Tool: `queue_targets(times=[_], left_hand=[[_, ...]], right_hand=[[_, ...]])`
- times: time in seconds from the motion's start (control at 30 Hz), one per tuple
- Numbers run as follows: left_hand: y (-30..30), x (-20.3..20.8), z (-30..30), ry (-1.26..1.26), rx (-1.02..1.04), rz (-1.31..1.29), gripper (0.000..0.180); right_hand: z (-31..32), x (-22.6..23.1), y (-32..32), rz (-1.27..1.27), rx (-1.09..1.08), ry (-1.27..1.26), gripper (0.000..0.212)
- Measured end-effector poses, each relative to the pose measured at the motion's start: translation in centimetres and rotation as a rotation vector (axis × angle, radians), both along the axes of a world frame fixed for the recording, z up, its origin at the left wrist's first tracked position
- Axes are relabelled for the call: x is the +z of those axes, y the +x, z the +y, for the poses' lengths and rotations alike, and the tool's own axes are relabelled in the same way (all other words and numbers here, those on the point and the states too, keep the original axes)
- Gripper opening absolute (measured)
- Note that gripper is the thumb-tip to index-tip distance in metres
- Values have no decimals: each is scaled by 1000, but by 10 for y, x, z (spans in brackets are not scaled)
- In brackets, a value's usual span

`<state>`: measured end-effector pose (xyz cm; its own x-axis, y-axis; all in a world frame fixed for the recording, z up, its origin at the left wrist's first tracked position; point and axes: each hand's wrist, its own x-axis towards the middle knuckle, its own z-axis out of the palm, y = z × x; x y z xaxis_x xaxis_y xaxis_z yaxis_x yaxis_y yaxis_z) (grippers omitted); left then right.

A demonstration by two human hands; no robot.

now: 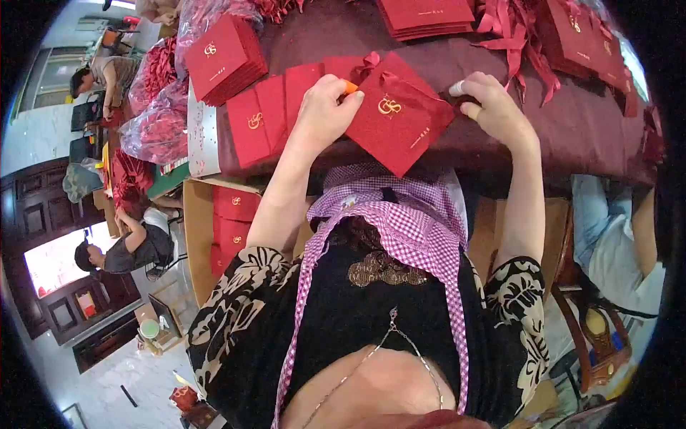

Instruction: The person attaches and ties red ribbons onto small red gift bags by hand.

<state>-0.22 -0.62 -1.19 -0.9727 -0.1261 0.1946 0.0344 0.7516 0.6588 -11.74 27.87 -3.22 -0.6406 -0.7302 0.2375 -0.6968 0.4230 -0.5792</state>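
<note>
A red square gift bag [401, 121] with a gold emblem lies turned cornerwise at the table's near edge, its lower corner hanging over. A red ribbon [369, 66] shows at its upper left. My left hand [327, 113] is closed on the bag's left side, an orange cover on one finger. At the bag's right corner, my right hand [496, 107] has its fingers bent together. One of them is wrapped in white and the thumb wears a yellowish cover; what they pinch is too small to make out. Flat red bags [256, 123] lie overlapped beyond my left hand.
A stack of red bags [226, 61] stands at the far left, another stack [426, 18] at the far middle. More ribboned bags [579, 43] lie far right. Plastic-wrapped red bundles [158, 132] sit left. Below the table is an open carton [200, 247]. Someone's legs [614, 229] are close at right.
</note>
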Motion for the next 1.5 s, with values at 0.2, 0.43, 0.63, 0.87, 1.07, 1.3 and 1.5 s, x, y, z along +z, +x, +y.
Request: queue_targets(times=[0.2, 0.43, 0.63, 0.87, 1.07, 1.3, 1.5], left_hand=[[-1, -6, -1, -2, 16, 21, 18], [-4, -3, 0, 27, 74, 21, 20], [-15, 2, 8, 118, 106, -41, 23], [-21, -5, 2, 121, 122, 22, 24], [-13, 0, -7, 67, 156, 56, 21], [-9, 6, -12, -22, 158, -36, 27], [-8, -2, -14, -165, 157, 96, 24]], right_hand=[[8, -2, -1, -157, -160, -201, 13], [15, 40, 15, -756, -148, -670, 26], [11, 28, 4, -927, 27, -998, 22], [-4, -15, -32, -38, -293, -297, 33], [5, -21, -1, 86, -282, -275, 30], [35, -35, -13, 461, -296, 124, 13], [3, 0, -39, 506, -304, -77, 17]])
